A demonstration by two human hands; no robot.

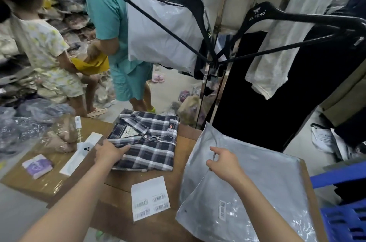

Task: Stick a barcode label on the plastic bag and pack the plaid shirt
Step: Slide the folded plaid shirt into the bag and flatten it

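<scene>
A folded navy and white plaid shirt (150, 138) lies on the brown table (118, 198). My left hand (110, 152) grips its near left edge. To the right lies a stack of clear plastic bags (257, 182); the top one carries a barcode label (222, 209) near its lower end. My right hand (223, 162) pinches the bag's upper left edge and lifts it a little. A white sheet of barcode labels (150, 198) rests on the table between my arms.
A white phone (85, 149), a long white strip (80, 156), a small purple packet (38, 165) and bagged clothes (61, 136) sit at the table's left. Two persons (111, 24) stand beyond the table. A clothes rack with black hangers (277, 16) rises behind the bags. A blue basket (344, 216) stands at right.
</scene>
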